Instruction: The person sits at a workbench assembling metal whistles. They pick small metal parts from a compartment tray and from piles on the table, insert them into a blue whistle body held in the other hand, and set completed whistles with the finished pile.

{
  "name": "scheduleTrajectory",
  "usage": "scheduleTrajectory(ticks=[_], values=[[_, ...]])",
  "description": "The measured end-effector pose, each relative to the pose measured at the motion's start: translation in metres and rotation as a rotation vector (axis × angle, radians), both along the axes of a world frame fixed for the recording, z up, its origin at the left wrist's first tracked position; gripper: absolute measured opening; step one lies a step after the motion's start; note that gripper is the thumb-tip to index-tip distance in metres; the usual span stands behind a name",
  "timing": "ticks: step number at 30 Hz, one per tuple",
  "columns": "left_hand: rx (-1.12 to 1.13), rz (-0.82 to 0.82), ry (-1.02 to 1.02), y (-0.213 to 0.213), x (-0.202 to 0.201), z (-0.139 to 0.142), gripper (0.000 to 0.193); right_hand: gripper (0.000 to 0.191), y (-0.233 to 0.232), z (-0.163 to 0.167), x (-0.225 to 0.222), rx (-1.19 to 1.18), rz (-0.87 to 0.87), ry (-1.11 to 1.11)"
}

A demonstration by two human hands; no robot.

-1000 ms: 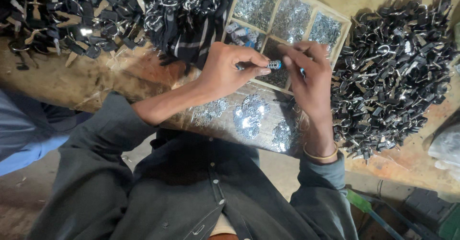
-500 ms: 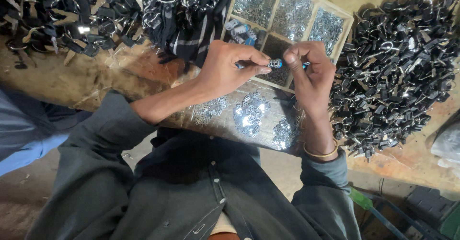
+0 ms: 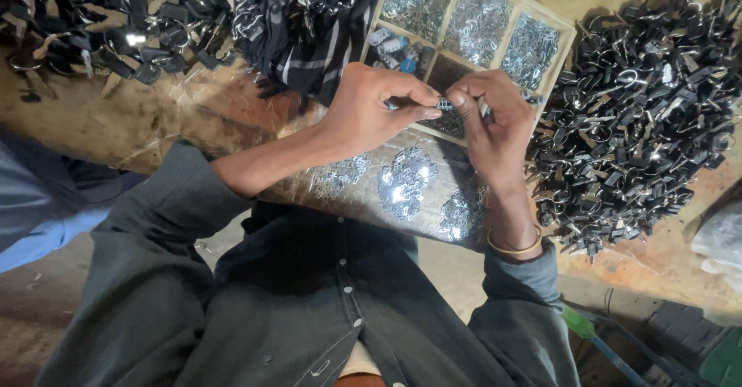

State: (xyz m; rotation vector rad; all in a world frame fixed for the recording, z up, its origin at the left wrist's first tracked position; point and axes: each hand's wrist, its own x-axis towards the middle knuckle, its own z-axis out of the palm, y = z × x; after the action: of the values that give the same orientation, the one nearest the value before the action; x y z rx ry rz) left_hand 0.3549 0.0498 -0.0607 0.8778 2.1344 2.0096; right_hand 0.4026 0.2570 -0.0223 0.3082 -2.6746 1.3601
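Note:
My left hand (image 3: 371,113) and my right hand (image 3: 491,120) meet above the table, fingertips pinched together on a small metal part (image 3: 444,104). Beneath them lies a wooden tray (image 3: 570,39) with compartments full of small shiny metal pieces. Loose silver clips (image 3: 402,182) lie scattered on a clear plastic sheet below my hands, near the table's front edge. My right wrist wears a gold bangle (image 3: 510,246).
A big heap of black straps with metal rings (image 3: 641,117) lies to the right. Another black heap (image 3: 100,24) fills the far left, and a bundle of striped straps (image 3: 301,24) sits beside the tray. A person's blue sleeve (image 3: 35,217) shows at left.
Both hands have stayed pinched on the small part, shifting slightly while the fingers work it. The view has moved a little.

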Motion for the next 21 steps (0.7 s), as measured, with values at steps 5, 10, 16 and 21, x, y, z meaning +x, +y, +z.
scheduleTrajectory(ticks=[5, 10, 16, 21], values=[[-0.021, 0.005, -0.004, -0.001, -0.001, 0.000, 0.011, 0.015, 0.006, 0.015, -0.001, 0.020, 0.090, -0.014], [0.013, 0.017, 0.015, 0.001, -0.002, -0.001, 0.012, 0.014, 0.008, 0.017, -0.001, 0.008, 0.044, -0.013], [0.013, 0.029, 0.016, 0.000, 0.000, 0.000, 0.013, 0.021, 0.011, 0.016, -0.004, 0.317, -0.005, 0.105], [0.037, 0.027, 0.019, -0.001, 0.000, -0.002, 0.013, 0.016, 0.018, 0.025, 0.000, 0.230, -0.009, 0.130]])
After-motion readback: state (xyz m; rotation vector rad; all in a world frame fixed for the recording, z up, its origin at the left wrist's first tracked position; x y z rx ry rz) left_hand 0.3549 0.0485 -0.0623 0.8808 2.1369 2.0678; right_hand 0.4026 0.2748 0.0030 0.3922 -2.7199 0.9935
